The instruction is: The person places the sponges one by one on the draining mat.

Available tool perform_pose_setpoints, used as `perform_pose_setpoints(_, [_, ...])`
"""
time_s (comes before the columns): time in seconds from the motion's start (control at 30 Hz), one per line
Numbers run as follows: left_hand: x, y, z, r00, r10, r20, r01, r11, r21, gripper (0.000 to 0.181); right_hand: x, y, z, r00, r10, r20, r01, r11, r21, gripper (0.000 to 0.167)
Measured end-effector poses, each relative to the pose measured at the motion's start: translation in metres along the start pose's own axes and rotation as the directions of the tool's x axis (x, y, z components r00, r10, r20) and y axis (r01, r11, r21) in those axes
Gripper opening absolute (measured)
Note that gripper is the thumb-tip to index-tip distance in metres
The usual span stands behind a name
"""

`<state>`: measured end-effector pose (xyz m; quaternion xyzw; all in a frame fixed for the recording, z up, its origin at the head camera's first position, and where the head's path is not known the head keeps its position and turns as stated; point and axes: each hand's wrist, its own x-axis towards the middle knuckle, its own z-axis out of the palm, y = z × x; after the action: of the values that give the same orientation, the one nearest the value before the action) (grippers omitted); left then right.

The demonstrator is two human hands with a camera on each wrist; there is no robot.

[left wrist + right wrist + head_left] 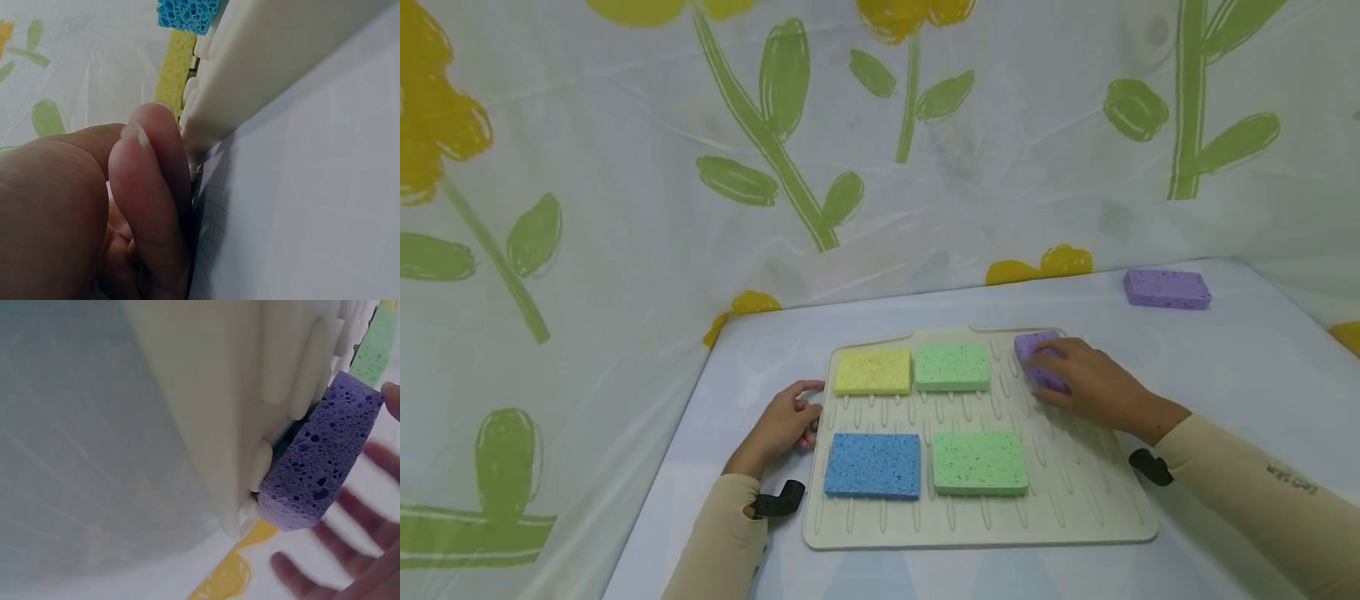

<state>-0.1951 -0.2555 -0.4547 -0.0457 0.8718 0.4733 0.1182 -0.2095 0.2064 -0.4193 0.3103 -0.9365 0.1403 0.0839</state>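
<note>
A purple sponge (1042, 360) lies at the back right of the ridged cream drying mat (1075, 500). My right hand (1086, 382) is over it, fingers spread along its right side. In the right wrist view the thumb is at one corner of the purple sponge (322, 453), and the fingers are spread and blurred, not closed round it. Beside the mat's left edge rests my left hand (784, 425), its index finger reaching to the rim. The left wrist view shows the left hand's fingertips (150, 131) close against the mat's side, gripping nothing visible.
On the mat are a yellow sponge (872, 372), a green sponge (952, 367), a blue sponge (872, 465) and another green sponge (979, 462). A second purple sponge (1167, 289) lies at the table's back right. Behind hangs a flower-printed curtain (647, 150).
</note>
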Motion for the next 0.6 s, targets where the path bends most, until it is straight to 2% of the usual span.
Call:
perform_pose_setpoints(0.13, [-0.0004,-0.0019,0.0,1.0,-0.005,0.003,0.005,1.0,0.0,0.047,0.0001,-0.0004,-0.0007,0.992,0.116,0.055,-0.112,0.991,-0.067,0.059])
perform_pose_setpoints(0.23, [-0.0001,-0.0011,-0.0001,1.0,0.003,-0.002,-0.003,1.0,0.0,0.047,0.0012,-0.0011,-0.0019,0.984,0.159,0.084,-0.15,0.984,-0.097,0.066])
perform_pose_setpoints(0.33, [0.0005,-0.0008,0.0003,1.0,0.003,-0.005,-0.003,1.0,-0.001,0.047,0.003,-0.0016,-0.0029,0.982,0.161,0.097,-0.152,0.984,-0.094,0.066])
perform_pose_setpoints(0.6, [-0.0002,-0.0025,0.001,1.0,0.008,-0.007,-0.008,1.0,0.001,0.047,0.0078,-0.0001,-0.0052,0.989,0.097,0.111,-0.09,0.994,-0.065,0.062])
